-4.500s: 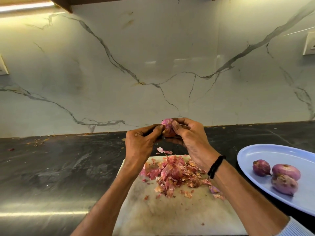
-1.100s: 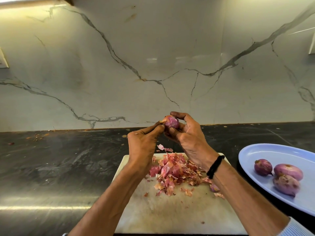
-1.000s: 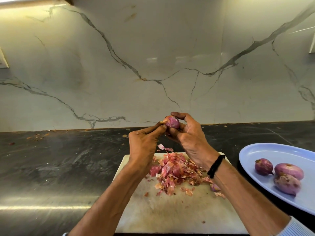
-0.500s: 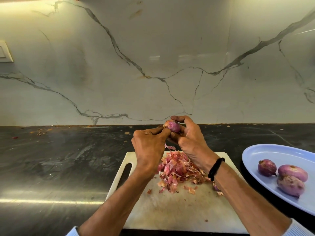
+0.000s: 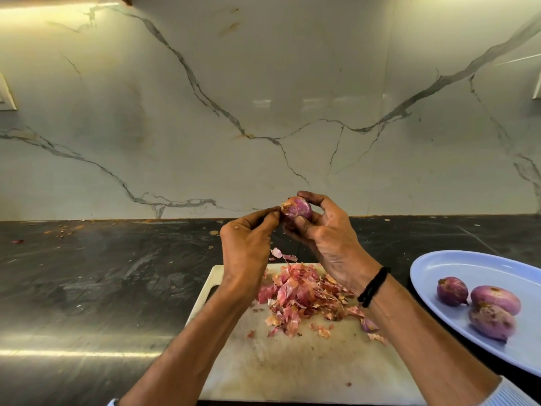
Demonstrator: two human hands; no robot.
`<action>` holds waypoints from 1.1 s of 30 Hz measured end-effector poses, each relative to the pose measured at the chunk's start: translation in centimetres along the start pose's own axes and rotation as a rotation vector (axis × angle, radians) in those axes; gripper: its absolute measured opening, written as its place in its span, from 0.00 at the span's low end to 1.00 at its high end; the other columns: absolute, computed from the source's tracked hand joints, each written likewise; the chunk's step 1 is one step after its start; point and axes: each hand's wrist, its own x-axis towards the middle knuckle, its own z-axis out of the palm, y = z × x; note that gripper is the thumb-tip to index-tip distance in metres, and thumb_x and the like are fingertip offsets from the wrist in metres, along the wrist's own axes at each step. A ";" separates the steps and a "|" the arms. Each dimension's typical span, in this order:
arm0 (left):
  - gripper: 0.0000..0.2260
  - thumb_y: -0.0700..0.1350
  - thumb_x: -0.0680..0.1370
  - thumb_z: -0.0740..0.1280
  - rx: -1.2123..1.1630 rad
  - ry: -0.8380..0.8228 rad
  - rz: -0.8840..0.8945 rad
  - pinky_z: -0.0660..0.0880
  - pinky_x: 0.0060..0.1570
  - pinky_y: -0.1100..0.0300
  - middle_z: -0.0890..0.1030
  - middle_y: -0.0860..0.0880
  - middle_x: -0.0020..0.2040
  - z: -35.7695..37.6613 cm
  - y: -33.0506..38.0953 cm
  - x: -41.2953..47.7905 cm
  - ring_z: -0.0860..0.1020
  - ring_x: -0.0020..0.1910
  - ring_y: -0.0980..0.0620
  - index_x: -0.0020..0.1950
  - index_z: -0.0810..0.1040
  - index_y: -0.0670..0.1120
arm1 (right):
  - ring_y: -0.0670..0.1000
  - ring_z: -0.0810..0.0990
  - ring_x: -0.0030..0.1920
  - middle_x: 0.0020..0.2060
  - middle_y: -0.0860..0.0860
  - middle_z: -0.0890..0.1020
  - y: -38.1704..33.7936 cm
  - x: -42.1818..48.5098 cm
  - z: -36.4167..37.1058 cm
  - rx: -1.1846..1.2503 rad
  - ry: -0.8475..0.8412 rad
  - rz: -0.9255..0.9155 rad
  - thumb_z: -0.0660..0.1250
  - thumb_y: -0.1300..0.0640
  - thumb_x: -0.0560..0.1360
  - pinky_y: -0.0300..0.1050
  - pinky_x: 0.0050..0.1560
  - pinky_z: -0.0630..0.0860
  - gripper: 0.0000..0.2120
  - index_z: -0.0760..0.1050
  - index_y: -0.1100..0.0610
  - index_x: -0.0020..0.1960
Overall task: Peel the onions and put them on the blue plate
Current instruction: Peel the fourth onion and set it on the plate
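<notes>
My right grip (image 5: 328,238) holds the onion (image 5: 297,208) at frame centre, my left grip (image 5: 248,247) pinching its papery tip

The fingers (image 5: 306,227) partly hide the onion (image 5: 297,208); the blue plate (image 5: 456,265) runs off-frame.

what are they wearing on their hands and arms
The left hand and right hand are bare, with no gloves or rings visible. A black band circles the right wrist. A pale, finely ribbed sleeve shows on the right forearm.
</notes>
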 end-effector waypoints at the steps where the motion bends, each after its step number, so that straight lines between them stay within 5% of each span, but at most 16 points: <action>1: 0.07 0.38 0.78 0.71 -0.002 -0.019 0.007 0.80 0.52 0.62 0.87 0.51 0.46 0.1 0.0 -0.1 0.85 0.50 0.55 0.53 0.85 0.45 | 0.59 0.82 0.58 0.59 0.62 0.81 -0.1 0.0 -0.1 0.011 0.002 -0.002 0.64 0.74 0.77 0.58 0.61 0.79 0.22 0.71 0.58 0.67; 8: 0.06 0.40 0.75 0.74 0.111 0.013 0.038 0.80 0.47 0.67 0.87 0.54 0.42 -0.2 0.0 -0.3 0.85 0.45 0.59 0.50 0.86 0.46 | 0.58 0.82 0.59 0.58 0.62 0.81 0.3 0.1 -0.2 -0.110 -0.030 -0.010 0.64 0.75 0.77 0.55 0.60 0.80 0.22 0.70 0.58 0.67; 18: 0.05 0.40 0.72 0.77 0.271 0.060 -0.048 0.82 0.42 0.59 0.86 0.54 0.36 -0.6 -0.4 0.1 0.86 0.40 0.54 0.44 0.87 0.49 | 0.51 0.82 0.59 0.59 0.55 0.81 1.1 0.0 -0.4 -0.482 -0.051 -0.102 0.72 0.70 0.73 0.53 0.61 0.79 0.25 0.71 0.55 0.66; 23: 0.05 0.42 0.72 0.78 0.317 0.080 -0.010 0.78 0.32 0.68 0.81 0.61 0.27 -0.3 0.1 -0.6 0.82 0.32 0.60 0.41 0.85 0.50 | 0.51 0.82 0.58 0.59 0.55 0.81 1.2 -0.1 -0.3 -0.504 -0.055 -0.115 0.72 0.70 0.73 0.54 0.61 0.79 0.25 0.71 0.53 0.65; 33: 0.19 0.42 0.73 0.77 0.396 0.160 0.055 0.81 0.33 0.54 0.77 0.60 0.23 0.1 0.4 -1.1 0.83 0.33 0.47 0.27 0.77 0.58 | 0.50 0.82 0.58 0.59 0.55 0.81 1.4 -0.3 0.0 -0.478 -0.070 -0.133 0.73 0.67 0.73 0.52 0.61 0.79 0.24 0.71 0.51 0.64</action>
